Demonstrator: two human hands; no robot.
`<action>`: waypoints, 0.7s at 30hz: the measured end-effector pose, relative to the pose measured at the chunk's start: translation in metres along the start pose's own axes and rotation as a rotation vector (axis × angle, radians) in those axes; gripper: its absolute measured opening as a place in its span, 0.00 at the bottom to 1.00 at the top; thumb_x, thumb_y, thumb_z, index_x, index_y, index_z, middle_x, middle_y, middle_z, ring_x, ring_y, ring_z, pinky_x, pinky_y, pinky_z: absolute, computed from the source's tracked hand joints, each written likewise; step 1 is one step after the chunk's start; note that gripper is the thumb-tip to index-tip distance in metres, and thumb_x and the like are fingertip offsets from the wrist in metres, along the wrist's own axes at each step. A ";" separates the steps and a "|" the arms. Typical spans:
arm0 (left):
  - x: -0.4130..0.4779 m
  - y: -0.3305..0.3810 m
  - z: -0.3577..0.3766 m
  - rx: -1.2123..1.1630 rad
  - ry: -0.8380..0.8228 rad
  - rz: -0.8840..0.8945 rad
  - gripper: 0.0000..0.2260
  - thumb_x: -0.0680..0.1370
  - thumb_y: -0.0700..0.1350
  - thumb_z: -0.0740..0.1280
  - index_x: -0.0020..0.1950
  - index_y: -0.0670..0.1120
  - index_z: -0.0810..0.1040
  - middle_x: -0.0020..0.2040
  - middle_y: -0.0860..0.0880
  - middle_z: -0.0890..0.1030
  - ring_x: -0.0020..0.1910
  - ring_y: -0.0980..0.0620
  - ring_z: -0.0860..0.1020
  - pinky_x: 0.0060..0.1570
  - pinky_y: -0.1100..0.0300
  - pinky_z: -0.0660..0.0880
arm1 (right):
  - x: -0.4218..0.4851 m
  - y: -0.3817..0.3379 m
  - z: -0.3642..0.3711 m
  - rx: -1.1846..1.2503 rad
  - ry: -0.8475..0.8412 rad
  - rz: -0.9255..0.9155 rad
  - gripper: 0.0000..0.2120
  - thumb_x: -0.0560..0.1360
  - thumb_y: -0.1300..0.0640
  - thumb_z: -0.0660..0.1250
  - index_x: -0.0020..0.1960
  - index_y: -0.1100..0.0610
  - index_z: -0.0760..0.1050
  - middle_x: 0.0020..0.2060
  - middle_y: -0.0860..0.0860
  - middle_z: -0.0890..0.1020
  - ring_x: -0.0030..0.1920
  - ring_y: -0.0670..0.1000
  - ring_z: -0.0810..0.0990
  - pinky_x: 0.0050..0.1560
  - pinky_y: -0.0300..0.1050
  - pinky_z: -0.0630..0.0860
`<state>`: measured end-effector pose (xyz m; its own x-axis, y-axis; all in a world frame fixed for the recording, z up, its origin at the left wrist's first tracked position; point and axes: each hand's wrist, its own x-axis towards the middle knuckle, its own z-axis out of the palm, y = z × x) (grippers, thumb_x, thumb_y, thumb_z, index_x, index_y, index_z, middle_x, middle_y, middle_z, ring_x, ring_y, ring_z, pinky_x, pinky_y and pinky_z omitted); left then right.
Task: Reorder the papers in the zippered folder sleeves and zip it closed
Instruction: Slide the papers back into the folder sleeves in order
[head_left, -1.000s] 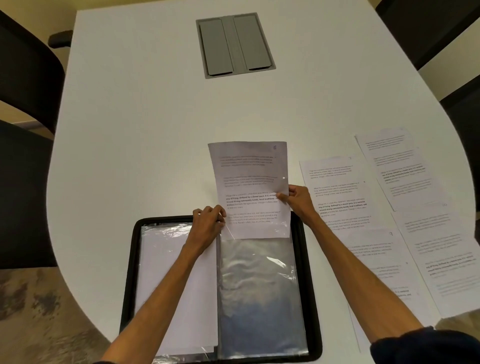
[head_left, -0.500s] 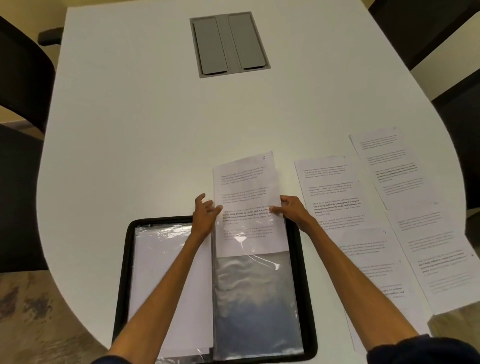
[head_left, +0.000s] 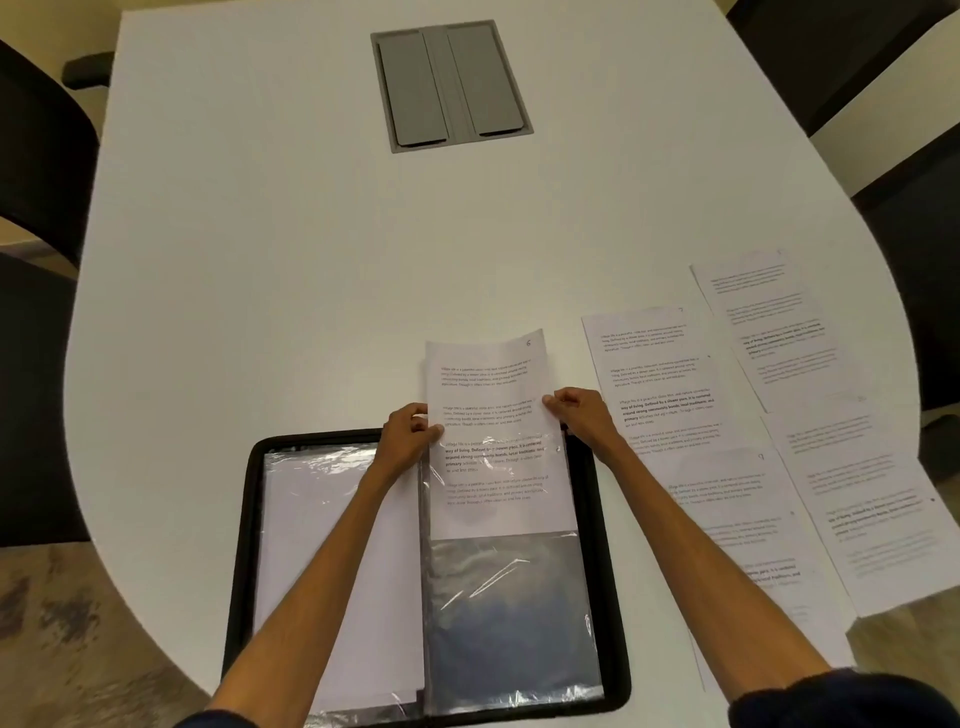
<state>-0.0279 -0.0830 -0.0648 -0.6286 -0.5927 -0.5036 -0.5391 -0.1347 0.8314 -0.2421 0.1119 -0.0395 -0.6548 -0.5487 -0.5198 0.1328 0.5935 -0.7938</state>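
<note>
A black zippered folder (head_left: 244, 545) lies open at the table's near edge. Its left clear sleeve (head_left: 322, 561) holds a white sheet. A printed sheet marked 6 (head_left: 493, 415) is partway down inside the right clear sleeve (head_left: 509, 623), its top half sticking out and curling. My left hand (head_left: 408, 434) pinches the sheet's left edge at the sleeve's mouth. My right hand (head_left: 576, 413) pinches the sheet's right edge. The lower half of the right sleeve holds no paper.
Several printed pages (head_left: 660, 379) lie spread to the right of the folder, one (head_left: 769, 322) farther back, reaching the table's right edge. A grey cable hatch (head_left: 449, 85) sits in the white table (head_left: 285, 260) at the far middle. Dark chairs (head_left: 36, 156) stand around.
The printed sheet has slid further down into the right sleeve. Both hands have moved down with it and now pinch its side edges.
</note>
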 end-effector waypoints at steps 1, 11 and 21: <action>0.000 -0.001 0.000 0.010 -0.011 0.000 0.13 0.76 0.39 0.72 0.59 0.42 0.75 0.52 0.44 0.83 0.49 0.47 0.83 0.43 0.62 0.80 | -0.001 -0.002 0.000 -0.019 -0.019 0.005 0.08 0.77 0.55 0.69 0.43 0.58 0.79 0.40 0.51 0.83 0.39 0.47 0.80 0.36 0.35 0.73; 0.010 0.010 -0.001 -0.049 0.042 -0.043 0.15 0.76 0.41 0.72 0.61 0.43 0.75 0.51 0.43 0.82 0.50 0.46 0.82 0.46 0.56 0.80 | 0.005 0.001 -0.012 -0.250 -0.132 0.083 0.11 0.75 0.54 0.69 0.39 0.60 0.73 0.39 0.57 0.80 0.39 0.52 0.76 0.38 0.41 0.70; 0.003 0.004 -0.008 0.151 -0.044 -0.042 0.19 0.71 0.45 0.74 0.59 0.43 0.74 0.53 0.47 0.82 0.49 0.47 0.82 0.47 0.54 0.80 | 0.002 0.000 0.012 -0.202 -0.033 0.023 0.10 0.76 0.57 0.68 0.38 0.61 0.76 0.38 0.56 0.82 0.36 0.51 0.79 0.37 0.41 0.73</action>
<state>-0.0275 -0.0913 -0.0608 -0.6258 -0.5534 -0.5497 -0.6415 -0.0357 0.7663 -0.2339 0.1036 -0.0441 -0.6280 -0.5510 -0.5496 -0.0068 0.7100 -0.7041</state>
